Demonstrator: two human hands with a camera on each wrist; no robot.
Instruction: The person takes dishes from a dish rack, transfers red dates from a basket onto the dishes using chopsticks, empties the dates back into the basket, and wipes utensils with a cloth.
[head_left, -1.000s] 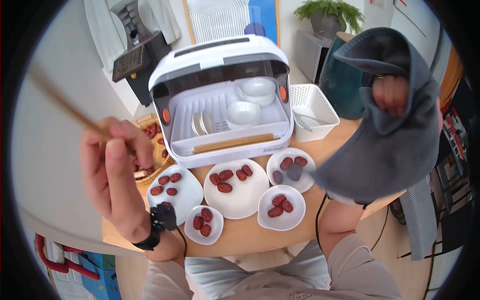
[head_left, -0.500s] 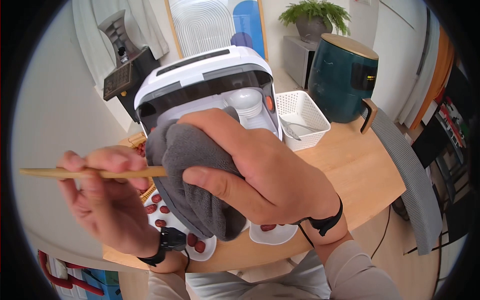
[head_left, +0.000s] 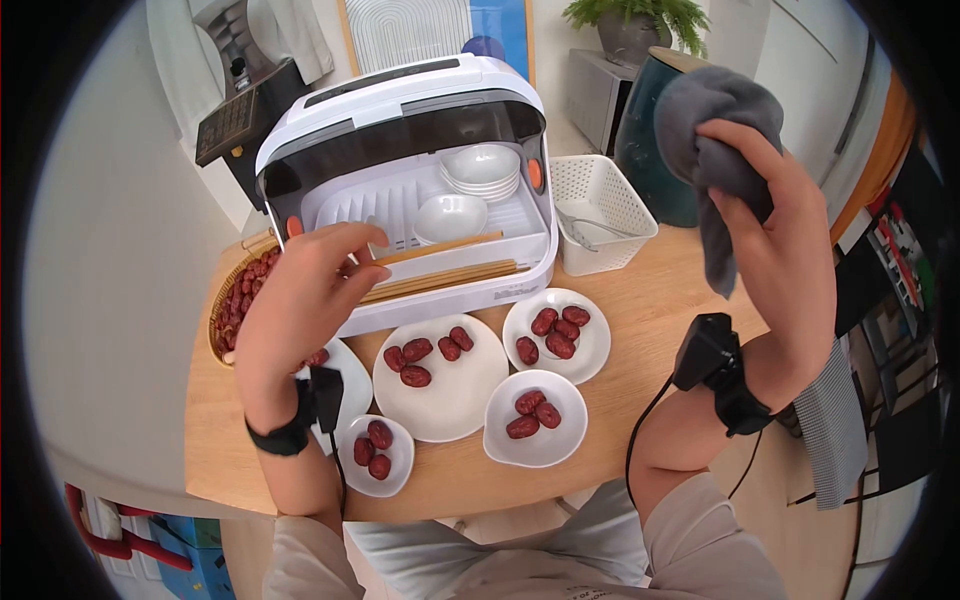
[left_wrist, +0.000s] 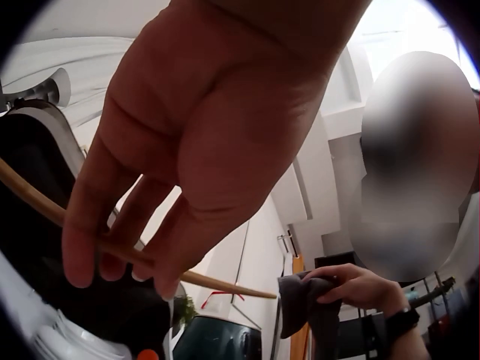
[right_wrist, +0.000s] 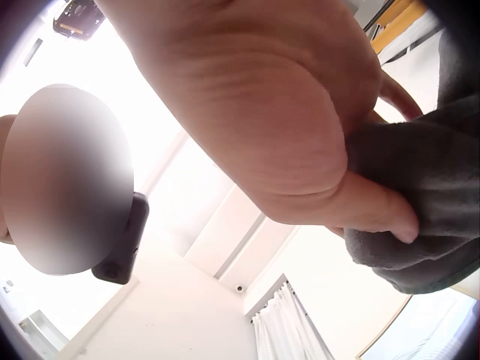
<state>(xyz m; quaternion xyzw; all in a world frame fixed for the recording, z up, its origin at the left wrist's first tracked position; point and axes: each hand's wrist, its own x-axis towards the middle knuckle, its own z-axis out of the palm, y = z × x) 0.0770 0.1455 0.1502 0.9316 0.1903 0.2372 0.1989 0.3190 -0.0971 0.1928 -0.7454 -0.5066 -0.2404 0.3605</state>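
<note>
In the head view my left hand (head_left: 305, 285) pinches a wooden chopstick (head_left: 445, 247) between thumb and fingertips. The chopstick points right, above the front compartment of a white dish box (head_left: 528, 288) with its lid raised. Several chopsticks (head_left: 450, 279) lie in that compartment. Behind them are a small bowl (head_left: 450, 218) and a stack of white bowls (head_left: 480, 165). The left wrist view shows the held chopstick (left_wrist: 217, 282) running past the fingertips. My right hand (head_left: 775, 205), raised at the right, grips a bunched grey cloth (head_left: 722, 115); its thumb presses into the cloth (right_wrist: 420, 172) in the right wrist view.
In front of the box are plates and small dishes, including a large round plate (head_left: 440, 410), with red dates (head_left: 415, 376). A date-filled wicker basket (head_left: 215, 325) sits left. A white perforated basket (head_left: 605, 255) and dark green air fryer (head_left: 640, 150) stand right.
The cloth was around the chopstick's end in front of my chest; my right hand has since drawn it away up and right. My left hand has moved forward with the chopstick to the box.
</note>
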